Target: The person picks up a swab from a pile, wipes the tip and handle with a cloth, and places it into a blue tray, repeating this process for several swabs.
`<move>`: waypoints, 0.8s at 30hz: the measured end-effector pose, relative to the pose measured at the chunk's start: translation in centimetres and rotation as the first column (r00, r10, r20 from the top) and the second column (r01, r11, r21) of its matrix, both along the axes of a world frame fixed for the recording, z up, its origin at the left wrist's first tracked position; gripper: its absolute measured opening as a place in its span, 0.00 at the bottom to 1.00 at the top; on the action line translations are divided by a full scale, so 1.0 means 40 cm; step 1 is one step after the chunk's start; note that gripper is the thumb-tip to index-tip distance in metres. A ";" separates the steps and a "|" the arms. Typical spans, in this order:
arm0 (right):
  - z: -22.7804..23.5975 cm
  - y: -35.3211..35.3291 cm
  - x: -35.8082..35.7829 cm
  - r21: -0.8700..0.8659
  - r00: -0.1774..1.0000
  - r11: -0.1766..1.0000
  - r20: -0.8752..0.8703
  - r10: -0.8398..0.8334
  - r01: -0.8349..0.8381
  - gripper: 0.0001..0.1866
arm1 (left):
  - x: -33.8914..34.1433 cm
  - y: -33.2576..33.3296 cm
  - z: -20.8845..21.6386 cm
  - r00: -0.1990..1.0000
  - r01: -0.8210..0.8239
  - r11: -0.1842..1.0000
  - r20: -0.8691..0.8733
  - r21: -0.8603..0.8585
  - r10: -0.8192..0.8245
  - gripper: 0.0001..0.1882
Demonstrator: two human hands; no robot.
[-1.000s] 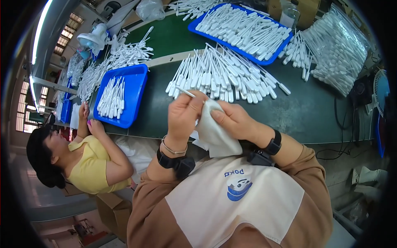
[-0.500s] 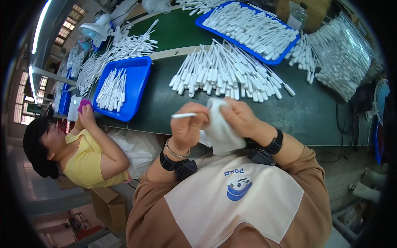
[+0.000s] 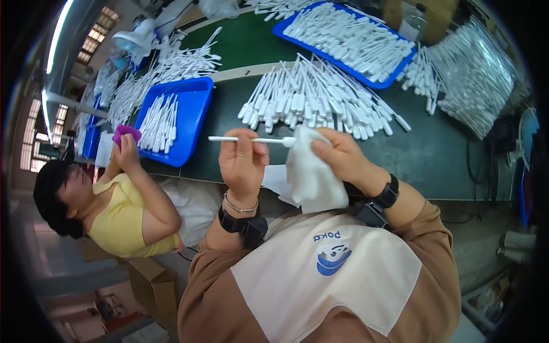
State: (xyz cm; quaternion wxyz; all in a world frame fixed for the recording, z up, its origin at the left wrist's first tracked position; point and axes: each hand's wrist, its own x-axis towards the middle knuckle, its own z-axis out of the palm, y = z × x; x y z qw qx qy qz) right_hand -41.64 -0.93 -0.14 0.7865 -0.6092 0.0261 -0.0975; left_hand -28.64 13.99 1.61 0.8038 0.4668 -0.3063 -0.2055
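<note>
A thin white plastic stick with a wider end lies level between my hands. My left hand pinches its shaft between thumb and fingers, and the thin end sticks out to the left. Bunched in my right hand is a white cloth, which hangs down and covers part of the stick's wide end. Just beyond my hands, a large fanned pile of similar white sticks rests on the dark green tabletop, wide ends toward me.
A blue tray holding several sticks sits at left. Behind the pile stands another blue tray, heaped full. A clear plastic bag of sticks lies far right. At left, a person in yellow holds a purple cloth.
My left hand has moved left and turned, so the stick now shows lengthwise, its wide end partly out of the cloth. The co-worker's purple cloth has shifted slightly right.
</note>
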 end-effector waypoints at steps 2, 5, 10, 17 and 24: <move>-0.002 -0.009 0.003 0.046 0.999 0.998 -0.030 -0.041 0.043 0.15 | 0.025 0.009 0.007 0.997 -0.023 0.990 -0.080 -0.138 0.012 0.07; -0.006 -0.005 0.018 0.110 0.997 0.991 -0.030 -0.070 0.073 0.15 | 0.034 0.014 0.008 0.994 -0.038 0.990 -0.110 -0.137 0.023 0.07; -0.041 0.011 0.028 -0.060 0.979 0.978 0.059 -0.194 0.197 0.14 | 0.030 0.007 -0.005 0.984 -0.065 0.996 -0.172 -0.068 0.053 0.08; -0.034 0.048 0.023 -0.507 0.973 0.832 0.155 -0.170 0.226 0.15 | -0.072 -0.036 -0.053 0.996 -0.063 0.980 0.071 0.189 0.051 0.06; -0.007 0.042 0.004 -0.392 0.972 0.893 0.171 -0.164 0.220 0.14 | -0.053 -0.038 -0.025 0.988 -0.126 0.989 0.102 0.079 0.118 0.04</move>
